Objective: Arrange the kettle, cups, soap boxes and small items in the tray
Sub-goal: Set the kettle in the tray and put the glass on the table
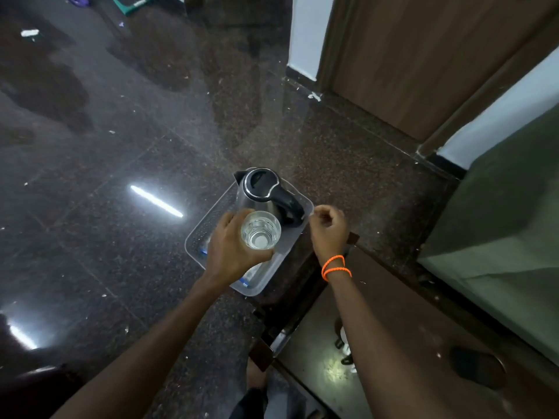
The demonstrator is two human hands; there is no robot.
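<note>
Wrapped around a clear ribbed drinking glass [260, 230], the left hand [231, 247] holds it upright above the middle of the translucent grey plastic tray [196, 235]. Setting it down gently, clear of the steel kettle with black lid and handle [266, 193] at the far end, seems wise. Beside the tray's right edge, the right hand [328, 229] is loosely curled and empty. Blue-edged items beneath the forearm stay unclear.

Blue-edged items [245, 281] in tray [193, 237], half-hidden under left hand [230, 249]

bare forearms, orange wristbands [336, 267] (right wrist)
</note>
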